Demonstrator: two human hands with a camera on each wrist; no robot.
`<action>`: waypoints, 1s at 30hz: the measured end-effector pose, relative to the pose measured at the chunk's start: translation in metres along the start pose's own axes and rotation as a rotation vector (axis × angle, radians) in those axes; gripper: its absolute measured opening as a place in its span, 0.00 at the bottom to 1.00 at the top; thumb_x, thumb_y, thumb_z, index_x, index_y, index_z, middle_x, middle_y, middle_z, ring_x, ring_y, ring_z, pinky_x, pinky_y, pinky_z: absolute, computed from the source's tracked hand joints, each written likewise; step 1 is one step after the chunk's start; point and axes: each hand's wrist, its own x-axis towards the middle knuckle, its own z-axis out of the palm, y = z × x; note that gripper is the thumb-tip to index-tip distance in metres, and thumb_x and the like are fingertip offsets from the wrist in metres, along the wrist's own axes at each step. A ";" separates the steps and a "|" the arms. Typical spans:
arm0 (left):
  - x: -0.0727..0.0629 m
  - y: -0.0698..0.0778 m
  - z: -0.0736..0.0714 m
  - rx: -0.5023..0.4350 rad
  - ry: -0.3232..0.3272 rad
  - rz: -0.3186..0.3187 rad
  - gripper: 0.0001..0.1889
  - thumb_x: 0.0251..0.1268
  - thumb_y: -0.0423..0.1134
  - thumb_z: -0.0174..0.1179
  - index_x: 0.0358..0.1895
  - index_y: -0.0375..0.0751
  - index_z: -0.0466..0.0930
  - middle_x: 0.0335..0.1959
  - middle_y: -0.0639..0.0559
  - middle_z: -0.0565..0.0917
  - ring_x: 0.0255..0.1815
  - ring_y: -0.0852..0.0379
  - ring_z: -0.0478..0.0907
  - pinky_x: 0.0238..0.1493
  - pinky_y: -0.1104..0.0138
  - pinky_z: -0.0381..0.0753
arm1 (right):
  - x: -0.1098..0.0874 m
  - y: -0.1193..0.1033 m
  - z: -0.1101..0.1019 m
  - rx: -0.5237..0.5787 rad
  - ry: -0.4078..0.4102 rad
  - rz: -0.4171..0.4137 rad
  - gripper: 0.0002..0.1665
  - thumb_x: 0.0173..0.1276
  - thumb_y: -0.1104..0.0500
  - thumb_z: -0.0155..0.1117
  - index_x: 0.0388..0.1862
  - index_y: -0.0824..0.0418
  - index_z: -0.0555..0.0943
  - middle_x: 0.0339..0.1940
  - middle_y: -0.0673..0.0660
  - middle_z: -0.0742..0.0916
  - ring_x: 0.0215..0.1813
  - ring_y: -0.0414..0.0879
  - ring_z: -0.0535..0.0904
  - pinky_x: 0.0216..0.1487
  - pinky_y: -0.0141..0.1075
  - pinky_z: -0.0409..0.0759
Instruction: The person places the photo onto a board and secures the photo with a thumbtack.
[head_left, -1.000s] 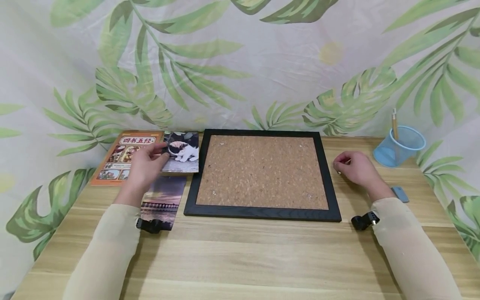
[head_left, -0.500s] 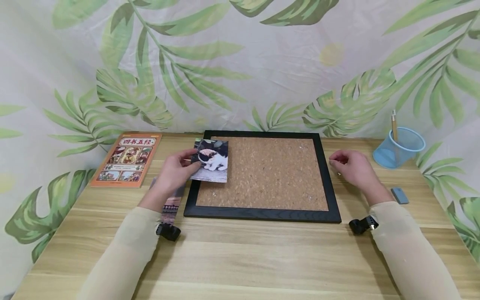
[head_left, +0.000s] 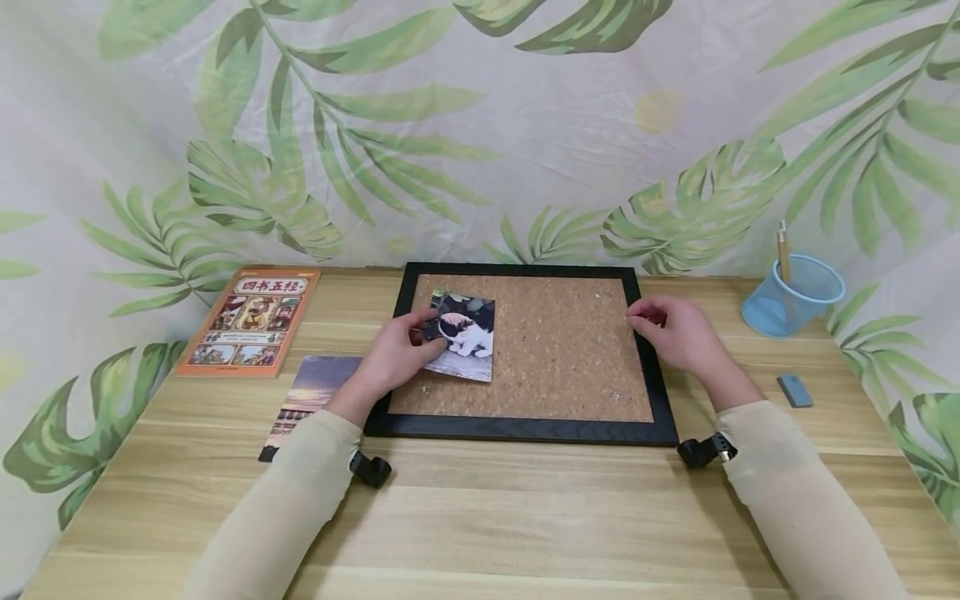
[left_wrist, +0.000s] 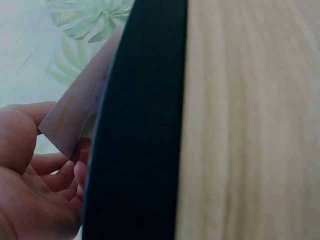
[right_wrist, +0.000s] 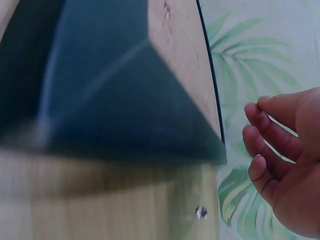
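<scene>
My left hand (head_left: 401,350) pinches the left edge of a photo print (head_left: 472,342) of a black-and-white cat. The photo overlaps the left part of a corkboard (head_left: 562,350) with a black frame. From behind, the left wrist view shows the photo's pale back (left_wrist: 70,120) between the thumb and fingers. My right hand (head_left: 678,329) is at the board's right frame bar. Its thumb and index fingertip meet in the right wrist view, the other fingers loosely bent; I cannot tell what, if anything, they pinch. A small shiny piece (right_wrist: 201,212) lies on the table below that hand.
A second photo (head_left: 303,396) of a sunset sky lies left of the board, partly under my left arm. Behind it is an orange book (head_left: 251,321). A blue mesh pen cup (head_left: 791,300) holding a pencil (head_left: 783,254) stands at right, near a grey-blue eraser (head_left: 795,390).
My left hand has carried the cat photo right, from beside the book to over the corkboard, uncovering the book. My right hand has moved left from the table to the frame's right bar.
</scene>
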 end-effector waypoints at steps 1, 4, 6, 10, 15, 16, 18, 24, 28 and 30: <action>0.001 0.000 0.002 0.029 -0.003 0.006 0.33 0.75 0.40 0.67 0.79 0.34 0.72 0.41 0.44 0.78 0.38 0.51 0.71 0.39 0.62 0.70 | 0.001 -0.003 0.002 0.006 -0.003 -0.005 0.12 0.82 0.60 0.64 0.54 0.66 0.87 0.44 0.64 0.90 0.43 0.53 0.80 0.44 0.39 0.76; 0.002 0.004 0.005 0.107 -0.022 0.021 0.34 0.74 0.41 0.67 0.79 0.33 0.71 0.39 0.45 0.79 0.37 0.51 0.72 0.38 0.62 0.70 | 0.005 -0.011 0.007 0.025 -0.014 -0.012 0.12 0.82 0.60 0.64 0.54 0.66 0.87 0.44 0.64 0.90 0.42 0.52 0.79 0.42 0.39 0.77; 0.004 0.007 0.007 0.144 -0.043 0.026 0.35 0.75 0.42 0.67 0.79 0.32 0.70 0.37 0.44 0.79 0.36 0.51 0.73 0.37 0.62 0.70 | 0.008 -0.015 0.011 0.036 -0.022 -0.018 0.11 0.82 0.59 0.65 0.54 0.65 0.87 0.43 0.63 0.89 0.41 0.51 0.79 0.41 0.38 0.76; 0.009 0.007 0.009 0.193 -0.083 0.036 0.37 0.75 0.45 0.65 0.80 0.30 0.68 0.43 0.40 0.83 0.40 0.48 0.77 0.43 0.58 0.75 | 0.016 -0.023 0.021 0.078 -0.045 -0.023 0.11 0.82 0.59 0.65 0.53 0.64 0.87 0.42 0.62 0.89 0.39 0.50 0.77 0.40 0.37 0.76; 0.028 -0.021 0.019 0.255 -0.094 0.065 0.41 0.73 0.51 0.67 0.81 0.32 0.66 0.59 0.38 0.83 0.51 0.47 0.80 0.53 0.52 0.82 | 0.030 -0.037 0.038 0.142 -0.093 -0.007 0.11 0.82 0.59 0.65 0.54 0.65 0.88 0.44 0.62 0.89 0.42 0.50 0.78 0.42 0.38 0.77; 0.032 -0.026 0.022 0.264 -0.094 0.071 0.41 0.73 0.51 0.67 0.81 0.32 0.66 0.61 0.37 0.83 0.52 0.46 0.80 0.55 0.52 0.82 | 0.033 -0.040 0.041 0.157 -0.101 0.000 0.11 0.82 0.59 0.65 0.54 0.64 0.88 0.44 0.62 0.89 0.42 0.50 0.79 0.43 0.38 0.77; 0.037 -0.031 0.026 0.269 -0.089 0.073 0.41 0.72 0.50 0.68 0.82 0.33 0.66 0.66 0.37 0.81 0.57 0.46 0.80 0.60 0.50 0.82 | 0.039 -0.048 0.047 0.188 -0.120 0.019 0.12 0.82 0.59 0.65 0.54 0.64 0.87 0.46 0.62 0.89 0.44 0.50 0.79 0.44 0.38 0.78; 0.043 -0.036 0.030 0.284 -0.082 0.062 0.42 0.70 0.49 0.69 0.82 0.34 0.66 0.74 0.35 0.77 0.68 0.42 0.78 0.70 0.46 0.79 | 0.059 -0.073 0.065 0.252 -0.167 0.068 0.12 0.83 0.58 0.63 0.57 0.63 0.86 0.48 0.61 0.89 0.45 0.51 0.82 0.44 0.38 0.81; 0.040 -0.031 0.029 0.280 -0.104 0.049 0.42 0.71 0.49 0.68 0.83 0.34 0.64 0.80 0.34 0.72 0.79 0.39 0.71 0.78 0.45 0.73 | 0.073 -0.085 0.077 0.299 -0.192 0.072 0.12 0.84 0.60 0.63 0.57 0.64 0.86 0.48 0.62 0.90 0.45 0.53 0.83 0.42 0.36 0.81; 0.038 -0.027 0.029 0.274 -0.112 0.052 0.42 0.71 0.48 0.67 0.83 0.33 0.63 0.81 0.33 0.71 0.81 0.37 0.69 0.80 0.44 0.71 | 0.080 -0.091 0.082 0.323 -0.203 0.072 0.12 0.83 0.60 0.63 0.56 0.64 0.87 0.46 0.63 0.90 0.44 0.53 0.83 0.40 0.35 0.80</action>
